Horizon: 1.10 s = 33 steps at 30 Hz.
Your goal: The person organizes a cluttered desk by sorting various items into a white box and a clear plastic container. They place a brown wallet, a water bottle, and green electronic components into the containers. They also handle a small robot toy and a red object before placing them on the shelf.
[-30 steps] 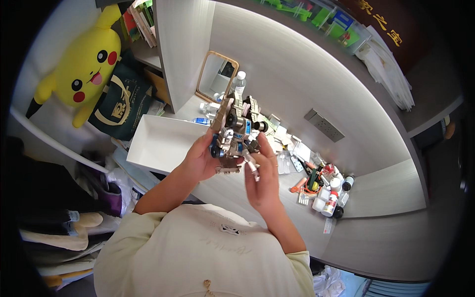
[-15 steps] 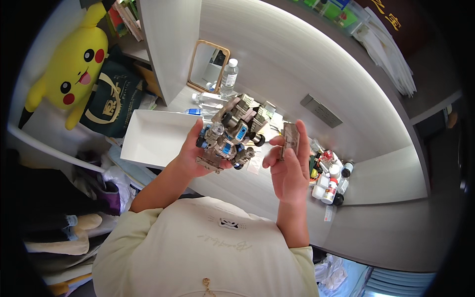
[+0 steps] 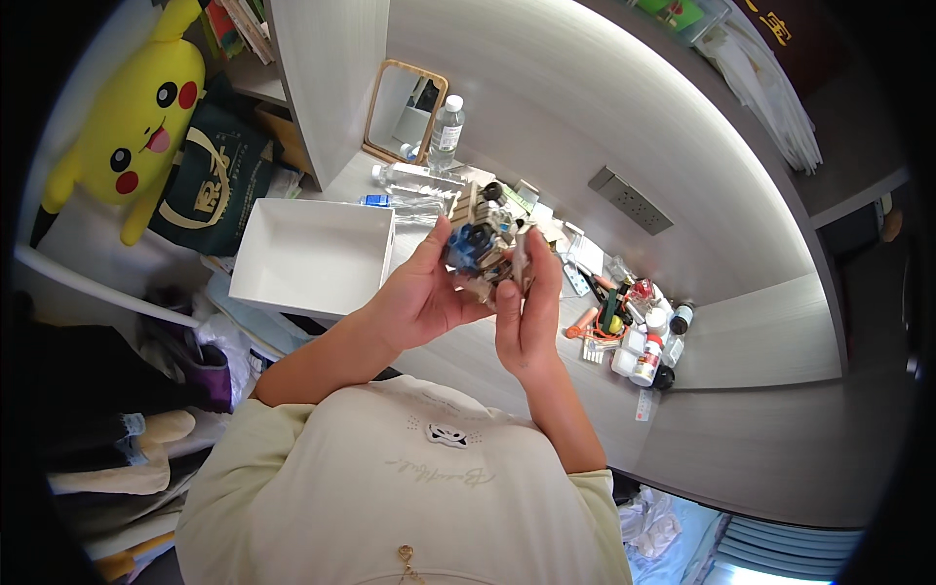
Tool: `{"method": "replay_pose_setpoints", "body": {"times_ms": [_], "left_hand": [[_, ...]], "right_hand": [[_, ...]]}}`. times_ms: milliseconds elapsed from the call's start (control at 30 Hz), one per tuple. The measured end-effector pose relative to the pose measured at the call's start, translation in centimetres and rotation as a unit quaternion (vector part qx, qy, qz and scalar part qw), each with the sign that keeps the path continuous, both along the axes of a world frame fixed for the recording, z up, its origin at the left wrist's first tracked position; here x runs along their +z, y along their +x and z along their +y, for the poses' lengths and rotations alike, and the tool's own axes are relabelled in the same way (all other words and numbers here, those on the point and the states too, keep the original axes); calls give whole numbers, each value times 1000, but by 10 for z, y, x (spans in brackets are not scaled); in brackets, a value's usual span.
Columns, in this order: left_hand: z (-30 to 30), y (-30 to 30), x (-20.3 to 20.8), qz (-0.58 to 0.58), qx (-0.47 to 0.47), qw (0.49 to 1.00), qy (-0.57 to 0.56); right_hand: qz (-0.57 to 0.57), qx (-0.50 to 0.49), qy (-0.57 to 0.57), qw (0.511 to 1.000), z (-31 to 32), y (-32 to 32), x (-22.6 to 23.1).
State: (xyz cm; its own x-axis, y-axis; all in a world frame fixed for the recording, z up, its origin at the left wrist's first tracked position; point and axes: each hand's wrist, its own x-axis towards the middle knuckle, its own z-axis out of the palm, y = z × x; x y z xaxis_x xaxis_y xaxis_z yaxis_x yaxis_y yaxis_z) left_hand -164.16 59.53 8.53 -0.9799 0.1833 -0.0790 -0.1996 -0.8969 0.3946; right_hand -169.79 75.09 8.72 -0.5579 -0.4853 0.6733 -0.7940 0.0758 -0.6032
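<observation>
A grey and blue transforming toy robot (image 3: 476,246), slightly blurred, is held above the desk in my left hand (image 3: 424,304), fingers closed around its lower side. My right hand (image 3: 531,317) pinches a flat greyish piece (image 3: 521,255) upright between thumb and fingers. That piece stands close against the toy's right side; whether the two are joined cannot be made out. The palms hide the toy's underside. Just left of my left hand is an open white box (image 3: 314,252), with nothing visible in it.
Behind the toy lie a clear plastic bottle (image 3: 414,177), an upright bottle (image 3: 447,132) and a wood-framed mirror (image 3: 367,136). Small bottles and jars (image 3: 651,351) crowd the desk's right side. A power strip (image 3: 632,200) is on the back wall. A yellow plush (image 3: 136,107) sits far left.
My right hand has moved left with the flat piece, bringing it up against the toy. The toy has turned in my left hand. The view has shifted slightly.
</observation>
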Motion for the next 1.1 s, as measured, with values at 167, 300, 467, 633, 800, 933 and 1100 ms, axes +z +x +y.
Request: {"method": "replay_pose_setpoints", "body": {"times_ms": [167, 300, 467, 633, 800, 933, 1100], "left_hand": [[12, 13, 6, -97, 19, 994, -51], [14, 19, -14, -47, 93, 978, -178], [15, 17, -25, 24, 133, 962, -237], [20, 20, -30, 84, 181, 939, -279], [29, 17, -33, 125, 303, 890, -316], [20, 25, -30, 135, 266, 911, -285], [7, 34, -32, 97, 74, 963, -240]], "right_hand": [[-105, -64, -188, 974, -2, -13, -5], [-153, -72, -234, 957, 3, -17, 4], [-234, -62, -252, 937, 8, -19, 0], [-310, -14, -297, 903, 5, -11, 0], [-344, 7, -311, 886, 3, -4, -4], [-428, 67, -363, 825, 8, -4, 8], [-498, 69, -343, 793, 11, -1, 16]]}}
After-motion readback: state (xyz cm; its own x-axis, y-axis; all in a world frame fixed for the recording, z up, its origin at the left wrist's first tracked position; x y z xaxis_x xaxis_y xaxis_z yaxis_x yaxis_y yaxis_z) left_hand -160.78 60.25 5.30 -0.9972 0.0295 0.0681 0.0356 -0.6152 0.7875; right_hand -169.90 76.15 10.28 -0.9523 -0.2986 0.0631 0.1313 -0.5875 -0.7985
